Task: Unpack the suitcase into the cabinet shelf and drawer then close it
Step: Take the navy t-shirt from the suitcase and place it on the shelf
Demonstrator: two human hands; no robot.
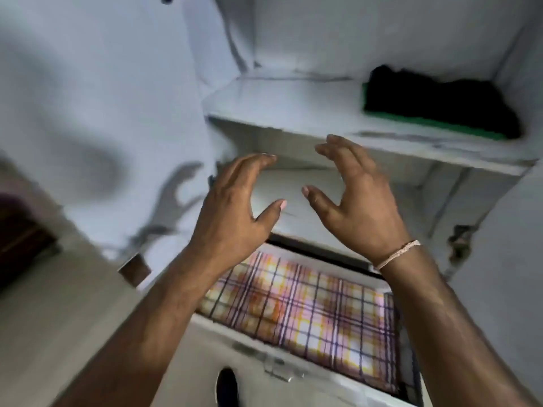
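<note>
— Both hands are seen raised over the open drawer [308,342]: the left hand [235,207] and the right hand [361,207] are spread, fingers loosely bent, palms turned toward each other, and nothing is held by either.

— What is carried by the cabinet [440,33]?

— On the shelf [293,107], toward its right end and back corner, a dark folded garment [440,101] is stacked on something green [435,120]. The drawer below is filled almost edge to edge by a folded checked cloth [299,312].

— How would that cloth be judged to handle?

— Soft, light and limp, probably; it would sag if lifted by one corner. It would best be pressed flat or taken at two opposite folded edges.

— And the drawer?

— Stiff, it seems, and likely best pushed at its front edge beside the small metal handle [276,368]. The suitcase is not in view.
</note>
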